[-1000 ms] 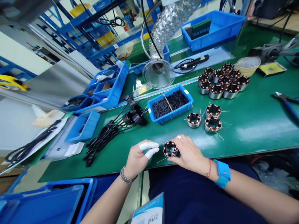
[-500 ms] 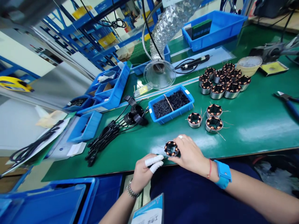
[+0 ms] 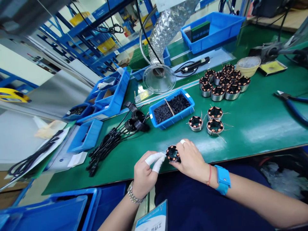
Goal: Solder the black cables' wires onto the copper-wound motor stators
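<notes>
My right hand (image 3: 191,156) is closed around the side of a motor stator (image 3: 172,154), a metal ring with copper windings, near the table's front edge. White finger cots cover the thumb and index finger of my left hand (image 3: 147,168). Those fingertips are pinched together at the stator's left side, where its thin wire ends are; the wire between them is hardly visible. Beyond my right hand stand three more stators (image 3: 215,127) with loose wire ends. A blue bin (image 3: 171,122) of short black tubes sits beyond my hands.
Several stators (image 3: 232,92) are grouped at the back right, beside a yellowish bowl (image 3: 248,71). Pliers (image 3: 288,100) lie at the right edge. Black cables (image 3: 106,146) lie at left. A clear fume hood (image 3: 159,84) hangs over the table behind the tube bin.
My left fingertips have risen to the stator's left side and come together in a pinch. My right hand keeps its hold on the stator. The whole view has shifted slightly.
</notes>
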Demonstrator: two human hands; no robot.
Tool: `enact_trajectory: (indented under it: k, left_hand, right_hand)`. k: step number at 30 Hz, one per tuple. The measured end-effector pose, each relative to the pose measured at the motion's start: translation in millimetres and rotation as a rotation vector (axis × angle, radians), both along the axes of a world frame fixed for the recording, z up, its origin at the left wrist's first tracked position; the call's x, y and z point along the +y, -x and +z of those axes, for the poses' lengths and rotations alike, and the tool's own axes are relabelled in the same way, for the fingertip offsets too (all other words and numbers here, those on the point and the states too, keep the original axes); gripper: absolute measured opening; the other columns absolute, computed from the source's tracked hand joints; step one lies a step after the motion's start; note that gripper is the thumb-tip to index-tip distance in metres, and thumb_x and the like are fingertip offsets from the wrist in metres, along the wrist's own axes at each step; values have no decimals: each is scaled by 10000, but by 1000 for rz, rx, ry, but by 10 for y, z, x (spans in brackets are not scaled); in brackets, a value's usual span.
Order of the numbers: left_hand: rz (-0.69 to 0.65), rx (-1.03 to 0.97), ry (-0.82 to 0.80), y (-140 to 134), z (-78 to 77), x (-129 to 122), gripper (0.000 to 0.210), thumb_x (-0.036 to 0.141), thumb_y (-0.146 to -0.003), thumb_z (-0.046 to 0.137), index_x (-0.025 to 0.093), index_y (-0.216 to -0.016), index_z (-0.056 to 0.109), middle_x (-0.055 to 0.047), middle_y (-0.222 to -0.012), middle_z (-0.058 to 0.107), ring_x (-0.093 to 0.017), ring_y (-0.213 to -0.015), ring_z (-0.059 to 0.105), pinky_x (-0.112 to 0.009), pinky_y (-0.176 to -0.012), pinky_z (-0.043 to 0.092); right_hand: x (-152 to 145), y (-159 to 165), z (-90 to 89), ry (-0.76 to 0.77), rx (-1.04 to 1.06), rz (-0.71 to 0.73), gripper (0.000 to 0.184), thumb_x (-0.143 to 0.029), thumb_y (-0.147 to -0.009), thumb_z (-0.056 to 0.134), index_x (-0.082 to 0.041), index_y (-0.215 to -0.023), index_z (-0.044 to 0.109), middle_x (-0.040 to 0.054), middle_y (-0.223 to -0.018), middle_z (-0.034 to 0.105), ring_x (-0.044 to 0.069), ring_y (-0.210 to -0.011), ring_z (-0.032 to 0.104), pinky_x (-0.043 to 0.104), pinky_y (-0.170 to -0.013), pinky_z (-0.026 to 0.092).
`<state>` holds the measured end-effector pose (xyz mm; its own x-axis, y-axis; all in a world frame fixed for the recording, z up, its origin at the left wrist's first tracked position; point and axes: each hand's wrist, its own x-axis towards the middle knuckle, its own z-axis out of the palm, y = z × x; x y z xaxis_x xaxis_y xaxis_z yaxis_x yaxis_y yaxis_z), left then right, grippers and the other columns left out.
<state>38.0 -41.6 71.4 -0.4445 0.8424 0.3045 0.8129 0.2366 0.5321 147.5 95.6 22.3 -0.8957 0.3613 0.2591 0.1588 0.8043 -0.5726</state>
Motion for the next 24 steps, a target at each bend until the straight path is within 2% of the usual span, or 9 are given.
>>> enact_trajectory:
  k: [6,12,15,20,24]
  left_hand:
    - [-11,-38,116,29,-3,-34,184,206,-744,599,189,-927,605,-33,-799,644,-140,-697,602,-257,-646,506]
    - [-3,24,79,-14,-74,61,59,197,-737,599,183,-785,632,-33,-747,654,-148,-688,610,-260,-637,501]
    - [8,18,81,-15,-52,54,59,200,-727,611,181,-775,639,-31,-743,660,-150,-685,613,-261,-638,501]
    - [83,-159,131,39,85,2,65,219,-723,620,191,-765,660,-19,-761,677,-148,-699,624,-252,-660,505]
    - [167,-417,99,32,121,28,76,238,-705,632,173,-730,663,-21,-746,681,-153,-693,629,-251,-657,517]
  right_hand:
    - [0,2,-19,-12,7,9,309,-408,-732,587,-155,-868,473,97,-845,498,253,-853,427,377,-719,371]
    - [6,-1,-19,-37,2,14,345,-449,-732,575,-147,-871,483,98,-859,495,258,-848,426,376,-719,380]
    - [7,-4,-14,-41,0,5,356,-453,-724,584,-145,-872,483,95,-865,492,254,-849,429,373,-724,381]
    - [10,-5,-6,-16,-9,18,342,-416,-712,608,-149,-887,485,90,-859,495,254,-859,433,376,-726,385]
    - [8,-2,-6,20,-5,20,356,-399,-709,616,-148,-926,487,93,-874,492,254,-879,433,377,-742,383]
